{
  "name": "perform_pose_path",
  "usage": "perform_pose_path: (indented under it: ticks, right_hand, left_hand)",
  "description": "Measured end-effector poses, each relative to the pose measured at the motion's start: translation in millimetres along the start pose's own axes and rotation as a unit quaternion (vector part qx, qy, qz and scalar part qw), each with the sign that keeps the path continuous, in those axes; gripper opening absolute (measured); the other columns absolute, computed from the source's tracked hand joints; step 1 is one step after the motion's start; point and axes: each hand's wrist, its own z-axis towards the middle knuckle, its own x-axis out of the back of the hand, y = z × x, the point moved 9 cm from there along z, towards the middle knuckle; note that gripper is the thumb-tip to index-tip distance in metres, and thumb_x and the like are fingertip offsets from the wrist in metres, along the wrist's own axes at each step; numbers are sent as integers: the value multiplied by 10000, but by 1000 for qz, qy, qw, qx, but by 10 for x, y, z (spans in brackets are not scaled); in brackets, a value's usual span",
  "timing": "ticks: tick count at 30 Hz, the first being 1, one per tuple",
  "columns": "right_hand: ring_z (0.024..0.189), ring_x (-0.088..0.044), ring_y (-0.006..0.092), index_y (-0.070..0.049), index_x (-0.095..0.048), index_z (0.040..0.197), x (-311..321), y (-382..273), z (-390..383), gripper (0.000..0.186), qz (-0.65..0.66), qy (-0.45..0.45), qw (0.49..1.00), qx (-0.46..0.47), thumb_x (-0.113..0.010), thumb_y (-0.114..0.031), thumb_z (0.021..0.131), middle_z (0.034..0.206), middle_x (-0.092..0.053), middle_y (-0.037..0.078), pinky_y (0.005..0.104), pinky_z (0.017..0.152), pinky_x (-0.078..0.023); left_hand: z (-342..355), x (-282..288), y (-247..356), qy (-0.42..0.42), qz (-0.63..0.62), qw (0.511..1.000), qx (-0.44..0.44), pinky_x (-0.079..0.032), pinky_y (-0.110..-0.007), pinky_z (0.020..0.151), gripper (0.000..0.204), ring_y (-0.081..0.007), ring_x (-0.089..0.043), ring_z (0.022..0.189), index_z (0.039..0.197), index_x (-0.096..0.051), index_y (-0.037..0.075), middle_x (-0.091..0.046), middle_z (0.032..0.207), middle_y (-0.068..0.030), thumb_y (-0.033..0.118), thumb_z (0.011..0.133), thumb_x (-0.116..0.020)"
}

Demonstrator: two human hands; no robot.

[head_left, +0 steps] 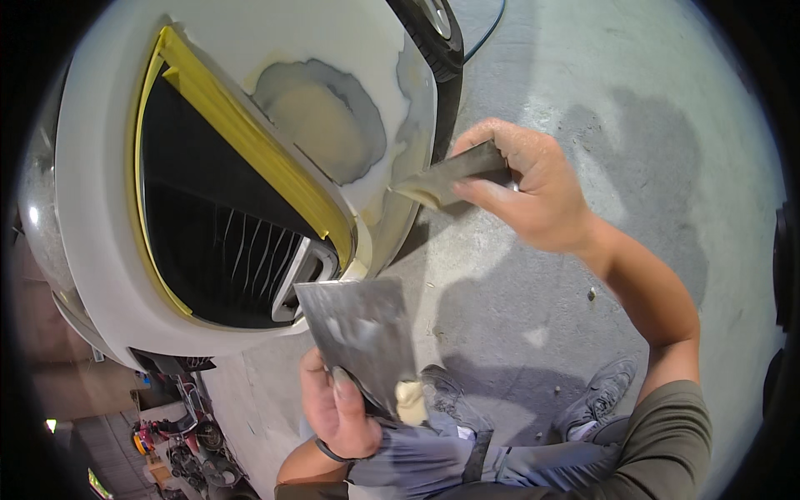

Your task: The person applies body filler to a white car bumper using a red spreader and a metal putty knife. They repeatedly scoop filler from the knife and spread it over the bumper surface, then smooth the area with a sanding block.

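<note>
My left hand (pixel 340 410) is closed on the lower end of a flat metal plate (pixel 358 325), with the thumb on top. A lump of cream-coloured filler (pixel 410 402) sits at the plate's lower right corner, and grey smears mark its face. In my right hand (pixel 533 187) a metal spreader (pixel 450 177) is pinched between thumb and fingers, with some filler along its lower edge. The spreader's tip is at the corner of the white car bumper (pixel 100 192); whether it touches cannot be told. Above it lies a sanded patch (pixel 321 121), tan with a grey border.
Yellow masking tape (pixel 250 146) borders the bumper's black grille opening (pixel 212 208). A tyre (pixel 429 42) stands at the top, with a blue hose (pixel 486 33) on the concrete floor (pixel 533 317). My shoes (pixel 600 396) are below. A red motorcycle (pixel 187 421) stands at the lower left.
</note>
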Motion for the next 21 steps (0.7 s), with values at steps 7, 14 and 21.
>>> perform_pose_path:
  ticks: [7, 14, 21]
  right_hand:
    - [921, -671, 121, 47, -679, 1207, -735, -205, -667, 351, 248, -245, 909, -227, -808, -133, 935, 1018, -745, 58, 299, 854, -550]
    - [887, -706, 162, -15, -748, 1142, -152, -365, -509, 270, -67, -18, 996, -54, -794, -89, 887, 984, -753, 88, 330, 795, -583]
    - [1032, -731, 234, -159, -856, 1037, -691, -898, -972, 260, -271, -34, 894, 356, -796, -146, 785, 1075, -762, 59, 484, 1029, -598]
  left_hand:
    - [99, -247, -184, -20, -219, 968, 119, -455, -413, 1161, 524, -258, -602, 1337, 1582, -377, -39, -587, 1479, -182, 229, 1143, -475]
    - [147, 7, 172, 56, -30, 995, -82, -439, -383, 1156, 495, -233, -576, 1343, 1544, -376, -21, -571, 1469, -161, 237, 1144, -513]
    - [95, -124, 230, 41, 131, 977, -165, -486, -301, 1039, 533, -205, -633, 1215, 1546, -210, -126, -537, 1421, -278, 109, 1133, -452]
